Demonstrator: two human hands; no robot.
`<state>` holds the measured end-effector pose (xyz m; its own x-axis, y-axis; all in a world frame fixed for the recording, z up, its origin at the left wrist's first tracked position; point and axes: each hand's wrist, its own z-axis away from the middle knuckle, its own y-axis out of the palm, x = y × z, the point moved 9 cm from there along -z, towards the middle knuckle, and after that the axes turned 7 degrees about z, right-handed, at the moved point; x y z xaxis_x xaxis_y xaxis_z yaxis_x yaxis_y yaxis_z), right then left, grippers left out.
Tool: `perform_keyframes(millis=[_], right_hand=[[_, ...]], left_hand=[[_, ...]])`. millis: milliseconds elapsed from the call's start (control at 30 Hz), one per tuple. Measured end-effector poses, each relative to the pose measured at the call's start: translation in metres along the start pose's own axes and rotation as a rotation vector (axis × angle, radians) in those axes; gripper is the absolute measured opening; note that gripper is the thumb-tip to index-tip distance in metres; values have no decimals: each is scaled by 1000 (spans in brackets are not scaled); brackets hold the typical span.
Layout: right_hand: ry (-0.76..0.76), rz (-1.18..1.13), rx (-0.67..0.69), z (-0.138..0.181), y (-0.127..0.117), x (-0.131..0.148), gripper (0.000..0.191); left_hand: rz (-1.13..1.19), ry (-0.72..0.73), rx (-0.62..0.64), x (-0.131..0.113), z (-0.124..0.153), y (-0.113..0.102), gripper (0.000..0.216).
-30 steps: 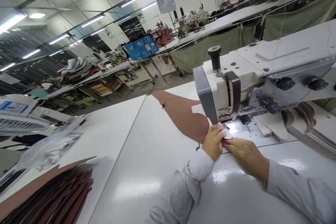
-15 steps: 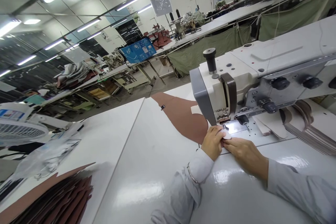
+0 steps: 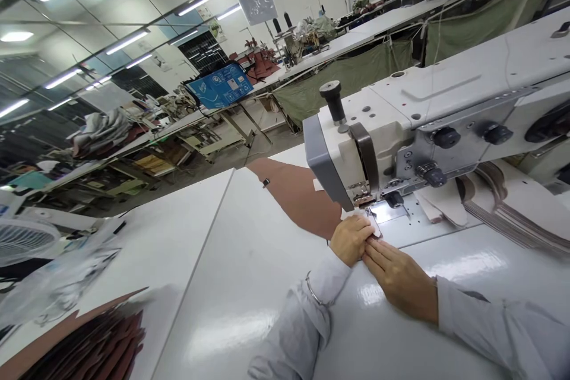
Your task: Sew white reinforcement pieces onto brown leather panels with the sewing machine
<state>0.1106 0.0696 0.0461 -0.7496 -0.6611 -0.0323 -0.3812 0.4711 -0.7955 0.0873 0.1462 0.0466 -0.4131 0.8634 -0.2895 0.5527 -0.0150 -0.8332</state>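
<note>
A brown leather-like panel (image 3: pixel 298 199) lies on the white table, its near end running under my left hand beside the sewing machine (image 3: pixel 327 157). My left hand (image 3: pixel 350 240) is closed, fingertips pressing the panel's pale edge (image 3: pixel 374 227) close to the lit needle area. Just right of it, my right hand (image 3: pixel 401 276) has its fingers held together, their tips pinching the same edge and touching the left fingers. My hands cover part of the panel. The presser foot (image 3: pixel 369 212) sits right beyond my fingertips.
Stacked pale-and-brown cut pieces (image 3: pixel 503 208) lie right of the needle area under the machine arm. A pile of brown panels (image 3: pixel 102 338) occupies the lower left. A white fan (image 3: pixel 27 237) and clear plastic bag (image 3: pixel 57 285) are at far left. Other worktables stand behind.
The view has shifted slightly, moving most things left. My right hand has turned, its fingers now pointing more up-left, and the pale edge by the needle has swung round a little.
</note>
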Motion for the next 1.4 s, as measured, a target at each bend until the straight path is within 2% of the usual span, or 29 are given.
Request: perform_keyframes(millis=[100,300,433,533,633,733,933,1233,1400], right_hand=[[1,-22,-1,0,0,-2,38],[9,-36,13,0,5,0,37],[-8,-67,-32,0,-7,-3,36],[86,-77,-64,2,-22,-25,27],[185,68,32,3,-20,-48,24],[156,144,148,3,-8,-52,22],[189,107,149,1,-3,-54,23],[227,92,161,-11,7,-72,25],[251,110,144,-16,12,-78,24]], left_hand=[[-24,12,-3,-3,0,0,29],[-97,10,70,-7,-1,6,31],[-136,11,103,-9,-1,10,28],[-155,-19,119,-8,0,13,25],[-158,-48,128,-9,1,12,24],[-93,-69,108,-12,4,4,19],[-25,-107,41,-14,9,-8,20],[-33,-117,-25,10,5,-1,18],[-119,-209,51,28,4,9,25]])
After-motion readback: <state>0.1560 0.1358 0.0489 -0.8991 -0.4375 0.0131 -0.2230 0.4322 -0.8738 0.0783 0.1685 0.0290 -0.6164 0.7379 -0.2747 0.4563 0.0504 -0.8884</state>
